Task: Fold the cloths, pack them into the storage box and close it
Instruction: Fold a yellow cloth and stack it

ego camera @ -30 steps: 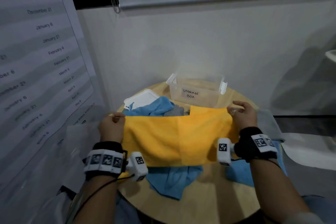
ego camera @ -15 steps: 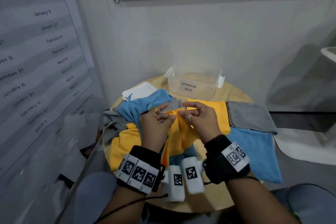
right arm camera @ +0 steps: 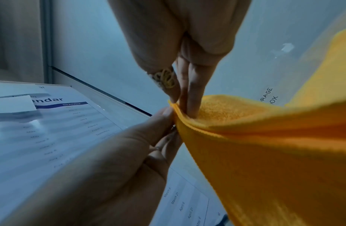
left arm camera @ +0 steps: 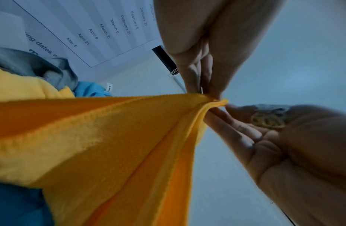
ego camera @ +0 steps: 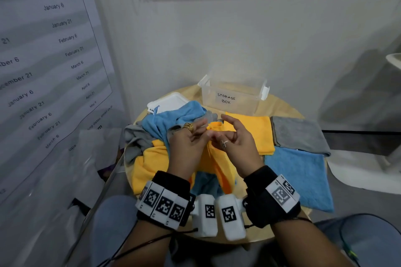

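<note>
1. The orange cloth (ego camera: 219,165) is held up off the round table (ego camera: 282,106) by its two top corners, brought together so the halves hang matched — a fold in half, it seems.
2. The left hand (ego camera: 188,147) is clamped on the corners, pinched between thumb and fingertips; the right hand (ego camera: 236,143) pinches the same bunched edge from the other side, apparently to align or hand it over.
3. Beyond the grip stands the storage box (ego camera: 230,99), open and seemingly empty, its white lid (ego camera: 169,102) to the left.
4. Right of the grip lie folded cloths — orange (ego camera: 258,132), grey (ego camera: 299,134) and blue (ego camera: 301,175); to the left, an unfolded heap (ego camera: 156,128).
</note>
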A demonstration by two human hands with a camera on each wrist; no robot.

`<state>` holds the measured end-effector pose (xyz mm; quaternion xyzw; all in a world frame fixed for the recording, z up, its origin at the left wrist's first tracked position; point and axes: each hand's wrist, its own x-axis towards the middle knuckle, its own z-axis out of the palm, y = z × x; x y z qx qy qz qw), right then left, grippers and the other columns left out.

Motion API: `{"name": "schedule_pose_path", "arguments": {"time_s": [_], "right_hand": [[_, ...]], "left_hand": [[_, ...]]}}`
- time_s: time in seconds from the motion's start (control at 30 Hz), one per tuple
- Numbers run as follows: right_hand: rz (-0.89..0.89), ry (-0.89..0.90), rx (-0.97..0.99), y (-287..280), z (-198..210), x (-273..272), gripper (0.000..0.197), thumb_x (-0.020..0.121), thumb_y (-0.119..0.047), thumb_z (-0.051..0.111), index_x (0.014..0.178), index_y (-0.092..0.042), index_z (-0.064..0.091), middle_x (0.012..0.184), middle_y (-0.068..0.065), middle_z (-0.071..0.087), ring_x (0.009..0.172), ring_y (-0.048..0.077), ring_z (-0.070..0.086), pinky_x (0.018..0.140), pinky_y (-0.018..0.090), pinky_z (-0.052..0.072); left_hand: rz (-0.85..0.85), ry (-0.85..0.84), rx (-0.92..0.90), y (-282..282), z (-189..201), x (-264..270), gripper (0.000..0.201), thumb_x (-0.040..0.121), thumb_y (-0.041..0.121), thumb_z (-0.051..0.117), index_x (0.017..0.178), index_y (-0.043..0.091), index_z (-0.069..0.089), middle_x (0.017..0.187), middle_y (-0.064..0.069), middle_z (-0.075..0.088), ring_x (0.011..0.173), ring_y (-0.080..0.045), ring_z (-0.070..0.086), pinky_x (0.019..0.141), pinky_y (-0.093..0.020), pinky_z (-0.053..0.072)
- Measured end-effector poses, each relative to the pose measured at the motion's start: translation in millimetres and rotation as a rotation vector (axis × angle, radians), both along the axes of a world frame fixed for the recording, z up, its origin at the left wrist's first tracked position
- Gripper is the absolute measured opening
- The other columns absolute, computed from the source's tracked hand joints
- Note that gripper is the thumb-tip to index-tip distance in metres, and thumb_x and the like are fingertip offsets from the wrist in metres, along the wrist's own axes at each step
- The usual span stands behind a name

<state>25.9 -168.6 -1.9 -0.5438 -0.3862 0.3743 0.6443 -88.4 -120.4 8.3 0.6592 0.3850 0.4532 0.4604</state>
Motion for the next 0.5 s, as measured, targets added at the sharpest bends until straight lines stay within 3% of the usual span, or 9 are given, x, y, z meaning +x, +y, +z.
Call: {"name": "schedule_pose_path", "arguments": {"time_s": [0.1,0.2,0.3,0.37,0.43,0.5], "right_hand": [[0.221,0.104,0.009,-2.5,-6.3,5.7,0.054,0.089,0.006,0.051,0.131,-0.024,0.037,0.081,0.007,0.069,0.090,0.016,0.064,0.091,0.030,0.049],[0.287,0.084,-0.036,0.6,-13.3,20.5,0.045,0.091,0.008,0.047,0.126,-0.020,0.043,0.089,-0.002,0.073,0.087,0.012,0.066,0.081,0.024,0.052],[0.064,-0.447,-0.110,4.1,-21.2,45.9,0.047,0.081,-0.001,0.066,0.115,-0.029,0.049,0.107,-0.005,0.055,0.098,0.013,0.051,0.086,0.031,0.040],[0.096,-0.816,-0.199,8.0,-25.0,55.3,0.057,0.069,-0.021,0.081,0.114,-0.036,0.050,0.125,-0.004,0.039,0.117,0.019,0.037,0.096,0.038,0.034],[0.167,-1.001,-0.316,13.8,-26.7,56.5,0.063,0.062,-0.033,0.084,0.116,-0.038,0.052,0.141,-0.003,0.026,0.129,0.022,0.024,0.101,0.045,0.027],[0.177,-1.090,-0.358,20.5,-26.0,56.8,0.059,0.060,-0.035,0.085,0.112,-0.036,0.056,0.147,-0.003,0.020,0.134,0.024,0.018,0.102,0.046,0.025]], "left_hand": [[-0.031,0.037,0.002,3.9,-2.0,-3.5,0.048,0.078,0.009,0.073,0.123,0.005,0.059,0.111,0.001,0.063,0.103,-0.005,0.061,0.086,-0.009,0.049],[0.075,0.155,0.119,10.8,-9.1,-5.2,0.036,0.078,0.006,0.073,0.114,0.005,0.067,0.107,-0.004,0.069,0.096,-0.007,0.062,0.084,-0.014,0.051],[0.079,0.193,0.136,16.1,-11.3,-12.5,0.027,0.081,0.005,0.069,0.107,0.013,0.070,0.099,0.001,0.069,0.096,-0.009,0.062,0.088,-0.018,0.047],[0.036,0.173,0.131,18.5,-8.6,-18.2,0.025,0.082,0.004,0.067,0.102,0.018,0.070,0.096,0.007,0.068,0.094,-0.004,0.062,0.086,-0.012,0.046],[-0.011,0.142,0.137,18.7,-3.3,-22.9,0.026,0.082,0.002,0.066,0.098,0.022,0.069,0.093,0.010,0.067,0.089,0.006,0.061,0.084,-0.006,0.045],[-0.047,0.112,0.142,18.9,2.4,-27.7,0.029,0.081,-0.003,0.065,0.096,0.022,0.068,0.090,0.014,0.066,0.086,0.012,0.061,0.081,-0.004,0.044]]}}
